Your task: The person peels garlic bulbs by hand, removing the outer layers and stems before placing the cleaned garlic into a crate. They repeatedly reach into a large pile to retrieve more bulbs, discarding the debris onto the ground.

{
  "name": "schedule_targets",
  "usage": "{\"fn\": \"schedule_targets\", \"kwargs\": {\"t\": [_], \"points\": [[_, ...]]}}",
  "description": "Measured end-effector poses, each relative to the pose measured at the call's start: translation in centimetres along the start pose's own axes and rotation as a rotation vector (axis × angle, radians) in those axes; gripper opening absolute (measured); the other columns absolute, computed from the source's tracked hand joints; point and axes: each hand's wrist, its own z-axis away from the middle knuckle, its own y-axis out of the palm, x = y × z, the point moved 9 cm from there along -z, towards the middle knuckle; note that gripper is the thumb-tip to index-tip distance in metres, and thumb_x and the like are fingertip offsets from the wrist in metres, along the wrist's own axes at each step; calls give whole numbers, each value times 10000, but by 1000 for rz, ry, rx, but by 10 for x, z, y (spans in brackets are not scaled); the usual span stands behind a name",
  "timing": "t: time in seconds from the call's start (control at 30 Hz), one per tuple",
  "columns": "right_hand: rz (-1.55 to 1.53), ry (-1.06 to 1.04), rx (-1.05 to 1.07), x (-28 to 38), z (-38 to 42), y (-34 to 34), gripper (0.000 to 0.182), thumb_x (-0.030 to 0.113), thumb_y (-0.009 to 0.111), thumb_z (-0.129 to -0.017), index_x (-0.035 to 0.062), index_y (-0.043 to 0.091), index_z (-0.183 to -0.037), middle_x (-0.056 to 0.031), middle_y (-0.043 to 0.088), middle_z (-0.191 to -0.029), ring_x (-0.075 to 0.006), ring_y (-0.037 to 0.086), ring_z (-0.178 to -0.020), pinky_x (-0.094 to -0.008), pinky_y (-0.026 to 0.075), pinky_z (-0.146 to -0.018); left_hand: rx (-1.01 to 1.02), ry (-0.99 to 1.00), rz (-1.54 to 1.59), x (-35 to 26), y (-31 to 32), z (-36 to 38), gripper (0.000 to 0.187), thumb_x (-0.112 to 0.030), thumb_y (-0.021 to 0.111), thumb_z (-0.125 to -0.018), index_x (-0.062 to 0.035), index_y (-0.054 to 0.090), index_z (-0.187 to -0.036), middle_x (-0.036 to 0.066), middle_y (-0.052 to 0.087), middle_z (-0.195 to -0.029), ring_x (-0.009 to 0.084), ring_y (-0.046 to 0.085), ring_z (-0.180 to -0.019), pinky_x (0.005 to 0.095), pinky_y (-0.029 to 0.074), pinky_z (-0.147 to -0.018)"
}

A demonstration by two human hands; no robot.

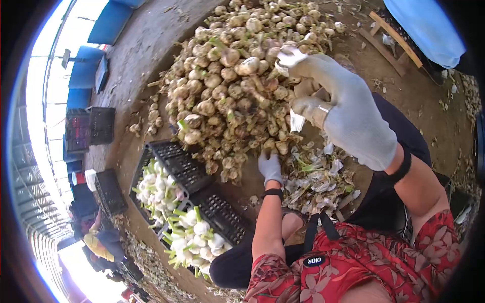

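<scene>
A large heap of unpeeled garlic bulbs covers the ground in front of me. My left hand, in a light glove, reaches to the lower edge of the heap, and its fingertips touch the bulbs there; whether it grips one is hidden. Raised over the right side of the heap is my right hand, gloved, fingers curled with thumb and fingertips apart. White strips, perhaps glove or wrapping ends, show at its fingertips. Loose peeled skins and leaves lie between my hands and my body.
Black crates holding cleaned white garlic stand at lower left. Further left are other dark crates and a person in a yellow top. A wooden frame and blue cloth lie at upper right.
</scene>
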Motion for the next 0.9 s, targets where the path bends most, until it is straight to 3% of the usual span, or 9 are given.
{"fn": "schedule_targets", "kwargs": {"t": [0.13, 0.27, 0.4, 0.5, 0.53, 0.63, 0.67, 0.83, 0.9], "points": [[-347, 252, 65, -25, -1, 1, 329, -34, 586, -867, -19, 551, -1193, -26, 586, -984, -102, 596, -880, -228, 482, -767, -73, -33, -673, -57, 33, 25, 537, -303, 732, -771, 20, 565, -1166, 229, 627, -1100, 378, 608, -997, 428, 469, -867], [-124, 2, -30, -12, -3, -2, 272, 122, 688, -817, -37, 641, -1032, -169, 630, -906, -266, 628, -753, -337, 496, -691, -30, 22, -582, -38, 45, 38, 620, -329, 709, -777, 34, 489, -1228, 276, 518, -1225, 426, 518, -1133, 460, 438, -927], [-81, -21, 29, -21, 8, 11, 305, 159, 704, -790, -5, 650, -1041, -182, 634, -945, -332, 632, -831, -381, 503, -735, -53, 1, -563, -24, 34, 43, 642, -279, 690, -805, 16, 414, -1304, 240, 568, -1163, 398, 568, -1048, 442, 459, -896], [69, -60, 116, -20, 20, 22, 276, 81, 690, -799, -4, 637, -1057, -154, 628, -967, -276, 639, -851, -338, 505, -763, 2, -101, -66, 46, 15, 37, 564, -203, 644, -859, -8, 403, -1330, 156, 626, -1022, 298, 622, -875, 399, 516, -771], [148, -89, 146, -19, 24, 27, 270, 36, 683, -805, -10, 628, -1065, -138, 624, -972, -242, 642, -842, -311, 505, -768, -7, -174, 175, 26, 6, 52, 455, -197, 627, -869, -30, 444, -1251, 122, 617, -986, 248, 609, -836, 375, 514, -737], [308, -117, 375, -35, 46, 62, 375, 278, 701, -810, 22, 643, -1078, -172, 634, -995, -324, 632, -908, -376, 504, -801, -57, -353, 796, -72, -30, 126, 207, -189, 585, -899, -94, 539, -1076, 31, 598, -865, 163, 576, -718, 313, 502, -660], [380, -149, 441, -39, 54, 74, 418, 334, 701, -811, 24, 643, -1085, -176, 633, -1011, -331, 630, -930, -387, 501, -812, 184, -274, 944, -99, -26, 129, 210, -176, 555, -914, -122, 562, -1117, 3, 585, -833, 147, 559, -729, 292, 496, -677], [235, -9, 641, -48, 107, 123, 615, 510, 732, -745, 28, 638, -1115, -196, 626, -1064, -331, 612, -1012, -394, 479, -864, 206, -275, 1140, -163, -52, 195, 239, -178, 559, -906, -94, 571, -1129, -15, 595, -871, 104, 560, -783, 245, 465, -688], [145, 128, 621, -50, 120, 132, 619, 516, 744, -736, 45, 644, -1126, -199, 631, -1077, -303, 622, -999, -380, 477, -855, 320, -57, 1125, -187, -61, 216, 305, -215, 596, -892, -67, 556, -1156, -3, 612, -952, 109, 577, -832, 249, 474, -698]]}}
